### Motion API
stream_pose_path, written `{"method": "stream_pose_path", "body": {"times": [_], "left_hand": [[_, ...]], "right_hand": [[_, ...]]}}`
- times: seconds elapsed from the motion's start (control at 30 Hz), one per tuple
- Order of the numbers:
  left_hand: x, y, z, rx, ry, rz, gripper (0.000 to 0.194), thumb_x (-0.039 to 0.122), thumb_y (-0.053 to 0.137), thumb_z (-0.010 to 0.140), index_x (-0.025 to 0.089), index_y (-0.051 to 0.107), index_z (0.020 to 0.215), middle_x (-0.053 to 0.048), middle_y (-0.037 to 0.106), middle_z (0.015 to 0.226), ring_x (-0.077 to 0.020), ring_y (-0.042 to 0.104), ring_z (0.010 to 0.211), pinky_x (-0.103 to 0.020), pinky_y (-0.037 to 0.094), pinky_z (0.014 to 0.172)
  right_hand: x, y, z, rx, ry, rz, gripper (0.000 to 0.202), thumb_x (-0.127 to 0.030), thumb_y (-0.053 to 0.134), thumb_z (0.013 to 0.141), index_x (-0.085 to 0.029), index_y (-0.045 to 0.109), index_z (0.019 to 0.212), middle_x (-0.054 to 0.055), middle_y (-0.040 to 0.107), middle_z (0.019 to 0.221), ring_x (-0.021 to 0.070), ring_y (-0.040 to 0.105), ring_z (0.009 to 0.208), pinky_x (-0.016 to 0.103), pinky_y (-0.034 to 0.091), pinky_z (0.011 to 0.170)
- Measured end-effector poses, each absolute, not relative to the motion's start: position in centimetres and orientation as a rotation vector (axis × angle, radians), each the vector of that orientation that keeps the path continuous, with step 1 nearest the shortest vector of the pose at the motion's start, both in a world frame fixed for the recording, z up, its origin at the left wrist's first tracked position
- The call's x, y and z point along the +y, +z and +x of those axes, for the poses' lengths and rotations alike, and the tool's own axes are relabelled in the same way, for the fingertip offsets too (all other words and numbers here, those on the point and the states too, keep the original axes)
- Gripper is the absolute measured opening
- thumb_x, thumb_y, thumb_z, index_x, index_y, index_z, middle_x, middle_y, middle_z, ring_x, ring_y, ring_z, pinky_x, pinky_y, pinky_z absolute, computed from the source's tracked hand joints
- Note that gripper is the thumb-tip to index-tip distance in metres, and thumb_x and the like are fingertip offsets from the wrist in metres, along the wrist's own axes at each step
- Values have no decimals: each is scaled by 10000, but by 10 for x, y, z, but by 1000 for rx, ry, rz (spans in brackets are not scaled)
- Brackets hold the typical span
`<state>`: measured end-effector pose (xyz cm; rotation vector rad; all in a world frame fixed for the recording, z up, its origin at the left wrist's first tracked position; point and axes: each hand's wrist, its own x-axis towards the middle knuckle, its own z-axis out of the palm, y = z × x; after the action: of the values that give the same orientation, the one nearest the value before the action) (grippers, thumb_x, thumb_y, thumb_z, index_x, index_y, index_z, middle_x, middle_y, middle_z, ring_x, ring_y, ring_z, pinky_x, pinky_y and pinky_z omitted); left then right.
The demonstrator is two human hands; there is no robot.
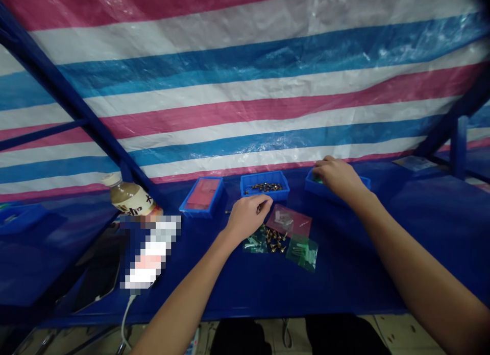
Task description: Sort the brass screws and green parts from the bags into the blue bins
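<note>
My left hand (249,216) is closed, fingers curled and thumb meeting fingertip, just in front of the middle blue bin (283,195). A small dark thing shows inside its curl, too small to name. Below it lies a heap of brass-coloured screws (276,241). Around the heap are a pink bag (300,221) with pale pieces, a green bag (306,250) with pale plugs and another green bag (255,242), partly under my wrist. My right hand (334,175) reaches into the right blue bin (365,182), fingers closed beside something green; what they hold is hidden.
Brass-coloured screws (268,187) fill part of the middle bin. Pink bags (204,192) lie in the left blue bin (193,212). Further left are a drink bottle (132,199), a blurred-out object with a white cable (124,319) and a dark tablet (97,276). Striped sheeting (245,89) hangs behind.
</note>
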<state>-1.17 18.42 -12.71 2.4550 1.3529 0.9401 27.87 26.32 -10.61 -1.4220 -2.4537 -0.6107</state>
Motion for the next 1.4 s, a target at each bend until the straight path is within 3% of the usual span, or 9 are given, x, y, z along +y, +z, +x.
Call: {"method": "stream_pose_path", "body": {"times": [0.2, 0.43, 0.67, 0.93, 1.1, 1.4], "left_hand": [[184, -126, -13, 1353, 938, 2470, 271, 324, 453, 962, 230, 706, 941, -10, 715, 794, -156, 631, 679, -261, 444, 641], [192, -123, -25, 1502, 1000, 2592, 282, 322, 428, 977, 218, 688, 1017, -40, 725, 901, -177, 654, 777, -281, 470, 716], [189, -119, -27, 1503, 585, 2917, 324, 338, 391, 987, 201, 685, 970, -61, 694, 851, -194, 659, 797, -268, 451, 635], [185, -114, -29, 1804, 99, 2762, 421, 564, 547, 867, 173, 673, 777, -83, 680, 732, -269, 679, 726, -315, 466, 606], [183, -123, -24, 1857, 144, 2685, 357, 512, 544, 885, 180, 677, 879, -95, 695, 803, -274, 685, 773, -328, 487, 641], [189, -134, -24, 1810, 316, 2526, 260, 422, 564, 872, 212, 679, 772, -69, 701, 770, -243, 677, 738, -305, 473, 617]], "right_hand": [[264, -111, 271, -2477, -615, -1434, 248, -43, 528, 813, -193, 693, 705, 98, 677, 771, 250, 545, 823, 326, 376, 634], [262, -114, 287, -2357, -472, -1418, 269, -31, 461, 831, -178, 679, 891, 111, 664, 915, 251, 568, 887, 329, 434, 689], [263, -121, 280, -2412, -458, -1388, 260, -14, 467, 831, -171, 675, 840, 107, 667, 912, 244, 563, 940, 322, 452, 746], [256, -123, 281, -2374, -550, -1431, 293, -68, 458, 876, -137, 680, 1054, 129, 657, 1024, 264, 552, 1011, 347, 474, 807], [245, -117, 268, -2276, -645, -1345, 343, -215, 489, 923, -81, 614, 1213, 173, 640, 1089, 310, 514, 1074, 428, 436, 945], [219, -113, 210, -2386, -368, -931, 275, -240, 450, 969, -155, 698, 1052, 122, 675, 1021, 263, 551, 1016, 421, 466, 909]]}}
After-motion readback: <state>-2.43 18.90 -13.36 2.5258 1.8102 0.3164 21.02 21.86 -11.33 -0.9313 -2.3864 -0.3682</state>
